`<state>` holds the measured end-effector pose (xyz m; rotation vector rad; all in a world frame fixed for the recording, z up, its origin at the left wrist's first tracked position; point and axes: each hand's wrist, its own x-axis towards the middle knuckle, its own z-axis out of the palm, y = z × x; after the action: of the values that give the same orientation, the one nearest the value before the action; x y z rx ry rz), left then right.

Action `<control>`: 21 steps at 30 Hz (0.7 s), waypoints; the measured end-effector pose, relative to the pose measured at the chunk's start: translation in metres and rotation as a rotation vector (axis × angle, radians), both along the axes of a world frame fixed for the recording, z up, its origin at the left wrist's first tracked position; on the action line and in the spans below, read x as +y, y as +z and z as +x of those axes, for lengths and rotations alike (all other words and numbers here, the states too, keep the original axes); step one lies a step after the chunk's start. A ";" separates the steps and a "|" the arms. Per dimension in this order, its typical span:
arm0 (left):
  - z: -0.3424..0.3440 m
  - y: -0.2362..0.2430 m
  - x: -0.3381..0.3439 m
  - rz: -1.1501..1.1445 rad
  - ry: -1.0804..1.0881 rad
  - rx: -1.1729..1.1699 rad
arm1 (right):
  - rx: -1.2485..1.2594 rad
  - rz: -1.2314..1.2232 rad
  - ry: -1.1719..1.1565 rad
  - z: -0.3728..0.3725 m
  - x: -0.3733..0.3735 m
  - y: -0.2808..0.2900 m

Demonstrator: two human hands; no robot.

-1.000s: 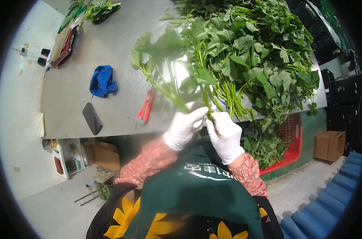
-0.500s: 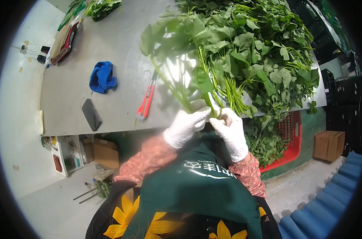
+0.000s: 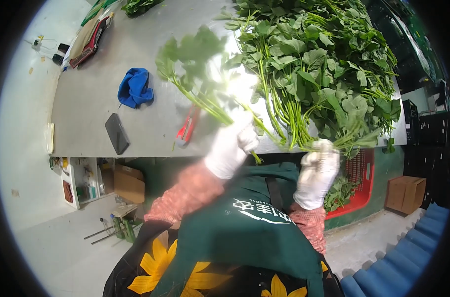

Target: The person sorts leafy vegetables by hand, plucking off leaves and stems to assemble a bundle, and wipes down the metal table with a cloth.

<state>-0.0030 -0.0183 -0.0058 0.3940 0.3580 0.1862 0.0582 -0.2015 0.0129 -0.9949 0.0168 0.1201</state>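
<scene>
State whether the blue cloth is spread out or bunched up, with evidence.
Bunched up: the blue cloth lies in a creased, rounded heap on the table.

The table (image 3: 89, 104) has a smooth grey metal top, brushed-looking, with strong glare near the greens. Leafy greens (image 3: 316, 59) present matt leaf faces and smooth stems with a slight sheen. The left hand (image 3: 232, 146) and right hand (image 3: 320, 173) are covered by thin white gloves, rubber-like and creased. Sleeves (image 3: 185, 190) are rough-textured cloth; the apron (image 3: 279, 242) is matt woven cloth. The rag (image 3: 135, 89) is soft, matt cloth. The cutter (image 3: 187, 129) has a smooth plastic body. The basket (image 3: 367, 193) is perforated plastic; the carton (image 3: 404, 195) is matt cardboard.
</scene>
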 end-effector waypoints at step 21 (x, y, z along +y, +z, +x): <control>-0.022 -0.021 -0.006 0.036 -0.390 -0.060 | -0.098 -0.202 0.712 0.013 0.048 -0.015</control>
<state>-0.0247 -0.0245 -0.0271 0.4848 0.2130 -0.1768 0.0716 -0.1536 -0.0019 -1.1720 -0.4249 0.7320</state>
